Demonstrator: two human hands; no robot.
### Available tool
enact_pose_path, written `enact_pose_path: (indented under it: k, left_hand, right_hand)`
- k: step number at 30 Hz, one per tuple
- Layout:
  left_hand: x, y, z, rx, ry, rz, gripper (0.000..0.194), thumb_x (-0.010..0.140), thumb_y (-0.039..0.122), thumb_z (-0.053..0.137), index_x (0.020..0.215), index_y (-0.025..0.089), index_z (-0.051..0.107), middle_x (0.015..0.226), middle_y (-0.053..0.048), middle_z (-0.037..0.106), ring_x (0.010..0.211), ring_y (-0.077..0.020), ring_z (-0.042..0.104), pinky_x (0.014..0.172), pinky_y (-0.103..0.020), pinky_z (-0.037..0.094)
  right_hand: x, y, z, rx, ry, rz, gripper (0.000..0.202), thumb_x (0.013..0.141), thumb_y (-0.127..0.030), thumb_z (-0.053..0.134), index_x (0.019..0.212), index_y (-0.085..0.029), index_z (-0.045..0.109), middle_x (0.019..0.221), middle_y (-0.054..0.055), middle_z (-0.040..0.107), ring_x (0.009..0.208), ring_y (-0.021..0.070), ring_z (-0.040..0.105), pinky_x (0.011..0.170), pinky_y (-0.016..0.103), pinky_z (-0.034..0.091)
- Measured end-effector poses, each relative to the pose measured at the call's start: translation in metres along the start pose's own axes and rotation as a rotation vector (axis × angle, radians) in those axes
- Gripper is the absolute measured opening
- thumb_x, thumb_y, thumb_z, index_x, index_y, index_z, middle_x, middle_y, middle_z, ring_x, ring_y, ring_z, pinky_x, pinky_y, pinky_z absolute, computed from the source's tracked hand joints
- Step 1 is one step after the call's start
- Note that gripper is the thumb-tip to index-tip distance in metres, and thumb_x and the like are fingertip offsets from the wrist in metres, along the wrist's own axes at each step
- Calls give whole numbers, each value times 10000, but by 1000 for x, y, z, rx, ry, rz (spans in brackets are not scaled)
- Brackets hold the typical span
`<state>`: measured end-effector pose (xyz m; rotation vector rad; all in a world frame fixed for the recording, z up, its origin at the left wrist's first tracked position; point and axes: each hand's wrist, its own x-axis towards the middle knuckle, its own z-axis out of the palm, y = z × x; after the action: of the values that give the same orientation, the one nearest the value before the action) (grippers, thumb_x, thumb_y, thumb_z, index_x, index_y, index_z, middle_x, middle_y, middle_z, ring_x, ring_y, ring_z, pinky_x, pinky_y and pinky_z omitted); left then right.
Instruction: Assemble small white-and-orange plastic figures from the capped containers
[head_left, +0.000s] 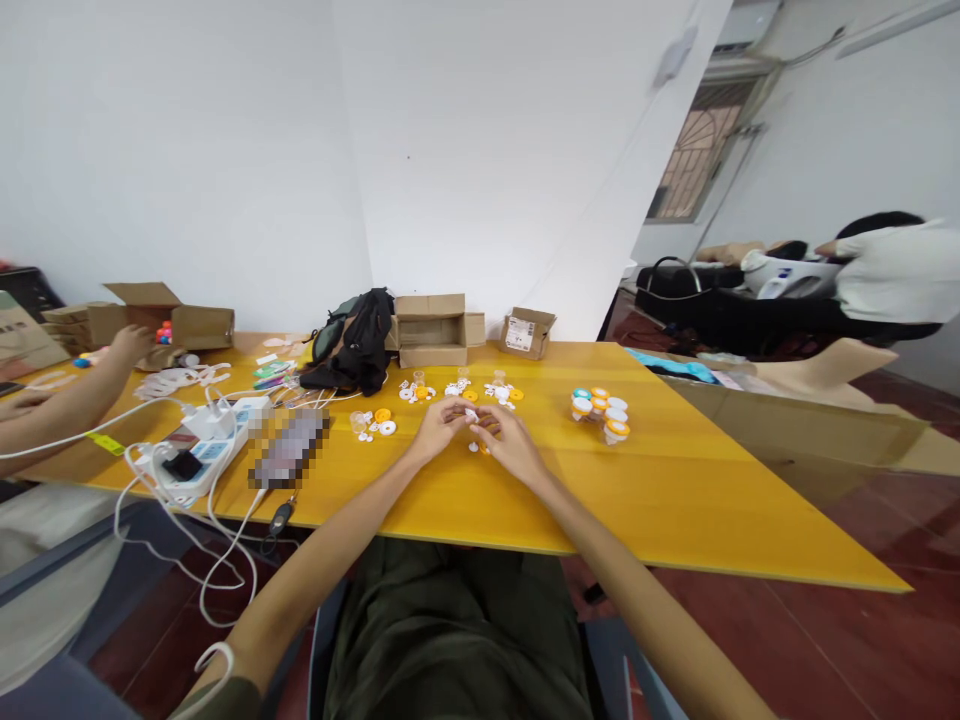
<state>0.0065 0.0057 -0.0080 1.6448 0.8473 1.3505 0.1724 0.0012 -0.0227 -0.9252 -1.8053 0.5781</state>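
Note:
Over the yellow table [420,510], my left hand [444,425] and my right hand [507,438] meet with their fingertips around a small white part [469,415]. Both hands are closed on it. Just below them a small white piece [473,448] lies on the table, beside an orange piece partly hidden by my right hand. Behind the hands are small piles of white parts, orange rings [470,395] and clear cups [499,378]. Another pile, with a white ring [387,428] and an orange ring [382,414], lies to the left.
Several lidded cups [616,431] stand to the right. Open cardboard boxes [433,355] and a black bag [352,345] line the back. A power strip [202,455], cables and a phone [291,450] lie left. Another person's arm [82,400] reaches a box at far left.

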Motion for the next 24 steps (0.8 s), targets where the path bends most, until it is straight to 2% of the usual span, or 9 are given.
enact_pose_path:
  k: [4, 7, 11, 19, 24]
  left_hand:
    - [1, 1, -1, -60, 64, -31, 233, 693, 331, 815, 821, 177, 695, 832, -31, 736, 819, -176, 698, 828, -308, 554]
    - [2, 1, 0, -79, 60, -40, 253, 669, 339, 835, 783, 174, 680, 785, -22, 729, 767, -168, 694, 800, -304, 559]
    - [1, -1, 2, -82, 51, -35, 257, 668, 340, 839, 759, 173, 667, 762, -16, 722, 751, -165, 693, 789, -301, 562]
    - [0, -4, -2, -24, 27, -20, 195, 742, 318, 781, 802, 170, 670, 805, -24, 734, 806, -173, 702, 832, -316, 559]
    - [0, -7, -2, 73, -2, -20, 152, 829, 314, 687, 859, 166, 699, 820, -38, 752, 786, -179, 709, 795, -313, 577]
  right_hand:
    - [8, 1, 4, 63, 28, 38, 83, 806, -259, 637, 857, -230, 695, 848, 39, 741, 728, 193, 681, 676, 316, 562]
    - [6, 0, 2, 82, 50, 49, 85, 815, -287, 629, 815, -233, 695, 787, 34, 740, 728, 211, 685, 709, 340, 562]
    - [3, -1, 1, 139, 60, 88, 127, 808, -333, 641, 834, -234, 716, 811, 40, 758, 738, 221, 697, 720, 345, 567]
    - [6, -2, 0, 288, 53, 152, 239, 801, -450, 640, 808, -223, 715, 716, 28, 728, 640, 201, 666, 647, 329, 570]
    - [7, 0, -1, 310, 69, 189, 276, 783, -493, 650, 782, -222, 703, 685, 27, 713, 608, 197, 646, 626, 333, 566]
